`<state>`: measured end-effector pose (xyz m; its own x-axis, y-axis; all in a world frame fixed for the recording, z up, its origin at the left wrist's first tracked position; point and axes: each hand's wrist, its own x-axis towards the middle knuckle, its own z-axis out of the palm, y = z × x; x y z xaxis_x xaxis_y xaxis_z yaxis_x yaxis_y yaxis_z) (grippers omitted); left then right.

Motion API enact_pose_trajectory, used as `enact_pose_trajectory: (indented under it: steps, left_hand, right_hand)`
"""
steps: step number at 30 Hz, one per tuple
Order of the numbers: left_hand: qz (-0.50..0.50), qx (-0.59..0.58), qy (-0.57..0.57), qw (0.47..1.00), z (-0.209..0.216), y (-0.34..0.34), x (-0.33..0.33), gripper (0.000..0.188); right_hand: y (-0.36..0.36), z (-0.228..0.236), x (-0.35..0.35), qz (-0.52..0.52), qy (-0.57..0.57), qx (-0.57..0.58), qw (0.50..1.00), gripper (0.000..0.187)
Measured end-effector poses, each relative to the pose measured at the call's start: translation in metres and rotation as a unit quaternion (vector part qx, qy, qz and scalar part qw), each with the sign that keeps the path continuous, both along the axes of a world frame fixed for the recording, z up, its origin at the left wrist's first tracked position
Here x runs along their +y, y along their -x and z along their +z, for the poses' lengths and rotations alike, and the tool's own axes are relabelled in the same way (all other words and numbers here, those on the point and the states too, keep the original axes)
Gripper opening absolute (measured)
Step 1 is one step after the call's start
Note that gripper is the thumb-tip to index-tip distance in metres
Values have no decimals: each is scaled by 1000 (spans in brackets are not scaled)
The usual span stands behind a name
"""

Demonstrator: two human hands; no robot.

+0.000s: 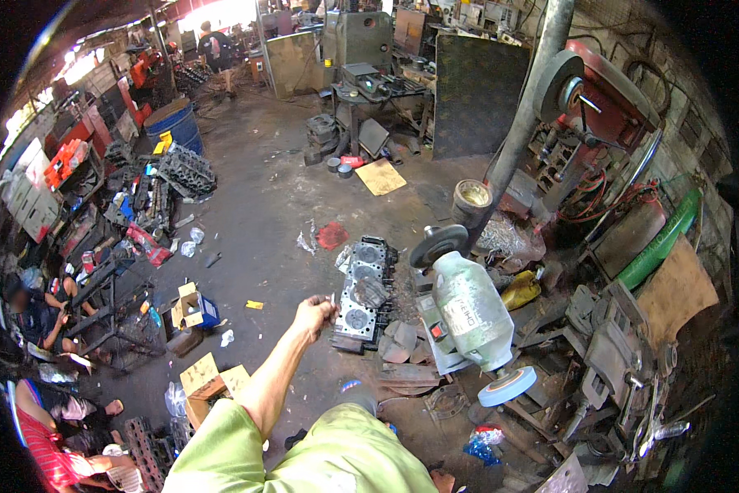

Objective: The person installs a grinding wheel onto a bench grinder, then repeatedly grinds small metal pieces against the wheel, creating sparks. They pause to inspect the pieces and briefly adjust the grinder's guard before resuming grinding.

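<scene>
My left arm, in a light green sleeve, reaches forward from the lower left. My left hand point(314, 316) is closed, fingertips pinched together beside the left edge of an engine block point(356, 330). A small pale bit shows at the fingertips, too small to name. The block lies on the dark floor, its light metal top face up, with round piston tops showing in a row. A dark grey lump point(371, 292) rests over its middle. Only a sliver of what looks like my right hand point(443, 481) shows at the lower edge, its fingers hidden.
A bench grinder point(472, 312) with a pale blue wheel point(508, 387) stands close on the right, by a slanted metal post point(527, 107). Scrap parts crowd the right side. Open cardboard boxes point(201, 375) and engine parts point(187, 171) lie left. Other people point(215, 49) are at the left and back.
</scene>
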<state>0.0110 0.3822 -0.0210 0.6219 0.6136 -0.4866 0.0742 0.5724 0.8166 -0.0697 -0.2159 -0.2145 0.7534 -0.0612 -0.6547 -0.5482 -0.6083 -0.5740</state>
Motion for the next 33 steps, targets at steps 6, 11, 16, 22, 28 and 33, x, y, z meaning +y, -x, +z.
enact_pose_trajectory:
  steps: [6,11,16,22,28,33]
  left_hand:
    - [-64,-4,-90,994,28,-106,64,21]
    - [-154,-19,-241,958,61,-213,107,29]
    - [-217,-39,-335,916,97,-290,127,25]
    - [-293,-59,-466,833,120,-361,122,24]
    - [-369,-106,-617,687,129,-426,75,26]
    - [-467,-41,-750,467,129,-483,21,25]
  right_hand:
    - [-28,10,26,-72,-19,-9,997,23]
    - [-28,4,73,-95,-2,10,995,22]
    - [-18,-20,115,-88,28,36,995,22]
    - [16,-58,151,378,316,-76,867,22]
    - [62,-60,154,-195,6,56,979,27]
    - [90,-63,173,-222,-16,98,970,32]
